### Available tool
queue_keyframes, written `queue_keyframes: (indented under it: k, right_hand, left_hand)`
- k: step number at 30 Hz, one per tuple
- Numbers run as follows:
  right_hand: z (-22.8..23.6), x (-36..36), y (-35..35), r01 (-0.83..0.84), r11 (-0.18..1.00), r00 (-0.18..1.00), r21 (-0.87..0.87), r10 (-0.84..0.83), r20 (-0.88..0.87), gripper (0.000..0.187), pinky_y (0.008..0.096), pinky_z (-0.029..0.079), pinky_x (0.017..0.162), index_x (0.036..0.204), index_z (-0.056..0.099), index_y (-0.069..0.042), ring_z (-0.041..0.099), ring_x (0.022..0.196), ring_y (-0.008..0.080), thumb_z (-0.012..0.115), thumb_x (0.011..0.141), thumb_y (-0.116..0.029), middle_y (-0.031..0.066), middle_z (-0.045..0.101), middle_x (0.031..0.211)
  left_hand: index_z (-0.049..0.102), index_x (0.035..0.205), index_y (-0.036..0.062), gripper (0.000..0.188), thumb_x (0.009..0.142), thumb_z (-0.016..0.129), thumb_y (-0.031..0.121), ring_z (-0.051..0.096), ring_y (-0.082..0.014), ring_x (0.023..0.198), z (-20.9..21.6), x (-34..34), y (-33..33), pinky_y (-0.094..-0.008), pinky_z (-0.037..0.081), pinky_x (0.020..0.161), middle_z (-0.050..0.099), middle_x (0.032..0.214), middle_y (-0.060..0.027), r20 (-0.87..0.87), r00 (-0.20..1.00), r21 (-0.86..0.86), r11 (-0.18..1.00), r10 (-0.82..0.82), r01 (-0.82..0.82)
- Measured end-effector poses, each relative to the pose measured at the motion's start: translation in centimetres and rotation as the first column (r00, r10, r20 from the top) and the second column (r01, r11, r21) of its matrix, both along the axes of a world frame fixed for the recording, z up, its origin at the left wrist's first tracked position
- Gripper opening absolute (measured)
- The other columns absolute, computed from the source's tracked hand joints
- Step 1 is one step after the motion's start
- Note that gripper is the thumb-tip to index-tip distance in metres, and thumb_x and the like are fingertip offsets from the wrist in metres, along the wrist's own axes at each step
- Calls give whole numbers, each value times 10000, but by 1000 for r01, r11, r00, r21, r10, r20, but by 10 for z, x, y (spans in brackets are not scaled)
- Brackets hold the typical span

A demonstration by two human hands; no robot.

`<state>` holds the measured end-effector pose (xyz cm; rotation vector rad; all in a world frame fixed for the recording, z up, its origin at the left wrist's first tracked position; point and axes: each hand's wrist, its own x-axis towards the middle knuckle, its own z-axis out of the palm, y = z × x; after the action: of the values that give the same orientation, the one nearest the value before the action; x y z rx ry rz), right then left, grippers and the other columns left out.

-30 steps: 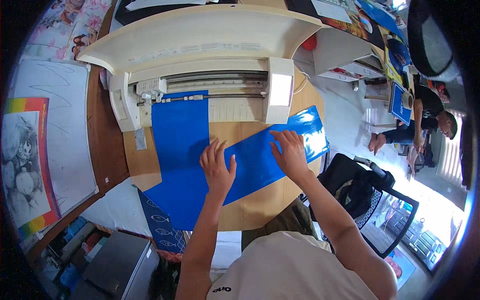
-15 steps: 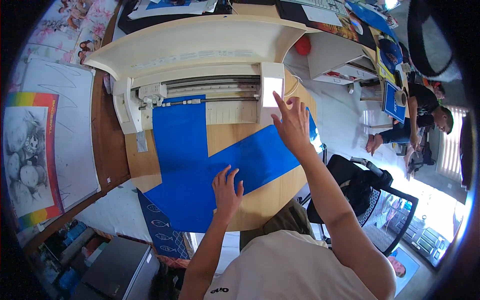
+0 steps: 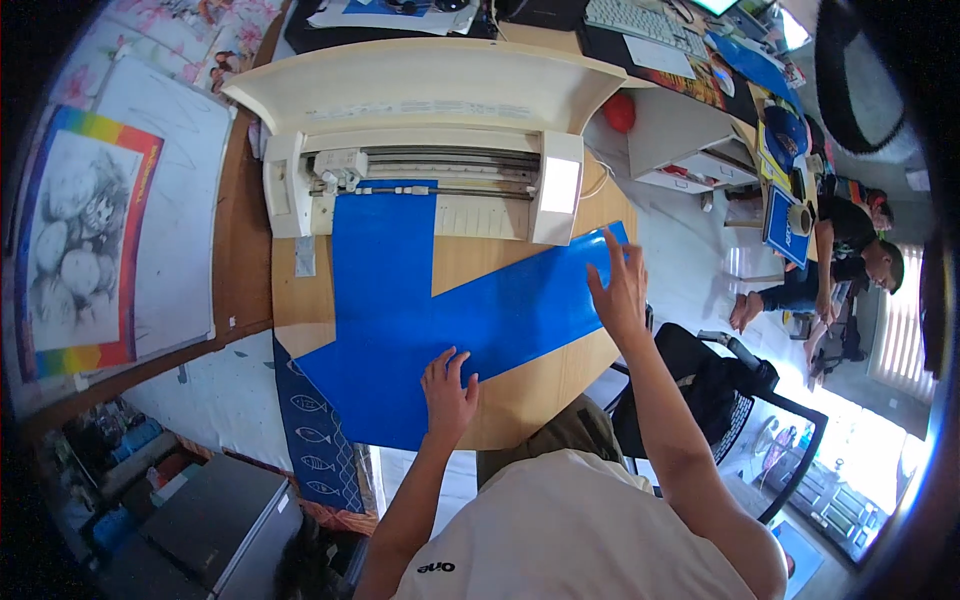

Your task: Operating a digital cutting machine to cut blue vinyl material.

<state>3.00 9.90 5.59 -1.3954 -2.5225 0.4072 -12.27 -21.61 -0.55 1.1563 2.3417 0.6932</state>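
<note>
A blue vinyl sheet (image 3: 385, 320) lies on the wooden table (image 3: 520, 415), folded or overlapped so that one strip runs toward the right. Its far end passes under the rail of a cream vinyl cutter (image 3: 485, 220), whose carriage (image 3: 342, 168) sits at the left. My left hand (image 3: 449, 395) rests on or just above the sheet near the table's front, fingers apart and holding nothing. Over the strip's right end is my right hand (image 3: 622, 292), open with fingers spread; I cannot tell whether it touches the sheet. The cutter's bright panel (image 3: 563, 188) stands beyond that hand.
A black office chair (image 3: 690, 385) stands close to the table's right side. Behind the cutter is a desk with a keyboard (image 3: 645, 22). White drawers (image 3: 680, 170) stand at the back right. A framed picture (image 3: 85, 240) leans at the left. Another person (image 3: 850, 240) sits far right.
My right hand has come down from the cutter's panel to the right end of the blue strip. The left hand stays near the same spot. The view has shifted slightly.
</note>
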Motion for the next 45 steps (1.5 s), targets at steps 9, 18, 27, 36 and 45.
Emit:
queue_keyframes:
  k: [9,18,27,36,45]
  right_hand:
    - [-16,93,-52,-13,949,960,-316,100,261,718,568,472,995,1530,477,-135,557,1264,405,792,889,-213,189,513,1371]
    - [-41,144,13,-15,857,918,-515,216,333,664,585,469,1045,1496,516,-133,560,1297,413,773,908,-302,199,527,1407]
    - [-61,193,135,-33,826,939,-563,218,266,623,568,487,1058,1462,568,-119,595,1276,414,778,903,-299,218,584,1333]
    - [-66,268,209,163,858,986,-487,-124,110,556,478,544,999,1411,599,-87,665,1155,367,769,915,-273,205,644,1237]
    - [-56,311,237,234,899,966,-371,-258,-17,523,531,505,1003,1382,620,-102,616,1185,391,767,895,-223,185,623,1252]
  left_hand:
    - [600,1383,115,488,930,725,244,520,-404,1322,12,22,12,-577,386,1100,575,1430,-165,84,996,16,1000,-22,21]
    - [618,1358,99,441,944,709,219,561,-388,1274,34,49,45,-543,420,1073,625,1340,-175,101,995,-52,998,-11,16]
    - [662,1310,24,355,976,682,144,693,-347,1122,56,150,144,-464,522,1017,713,1221,-205,397,912,-57,995,100,-84]
    - [662,1289,26,365,949,719,147,721,-332,1015,83,160,243,-438,561,919,728,1173,-193,406,904,83,991,-131,106]
    - [632,1318,44,421,935,753,170,660,-353,1126,52,120,310,-473,507,1014,703,1211,-169,85,960,179,952,-268,250]
